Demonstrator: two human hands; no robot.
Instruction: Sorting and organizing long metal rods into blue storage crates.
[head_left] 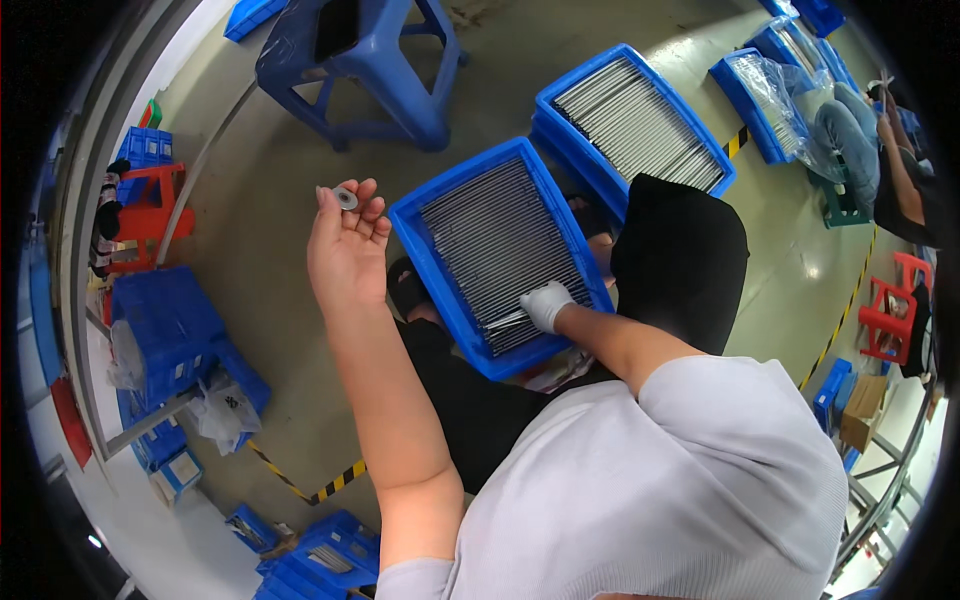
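Note:
Raised at the left, my bare left hand (350,235) is palm up with its fingers curled, gripping a small round metal disc (346,199) with a dark centre between thumb and fingers. My right hand (547,306), in a white glove, is low inside the nearer blue bin (408,222). Its fingers are closed at the ends of some brighter thin metal rods (506,322), tilted slightly against the others; how many it grips cannot be made out. Rows of thin metal rods (495,225) lie side by side in this bin, which rests before my knees.
A second blue bin (545,118) of pale rods stands beyond, to the right. A blue plastic stool (350,75) with a dark flat object on top is ahead. Blue crates (165,325) and a red stool (165,215) line the left. Another person (905,180) is at the far right.

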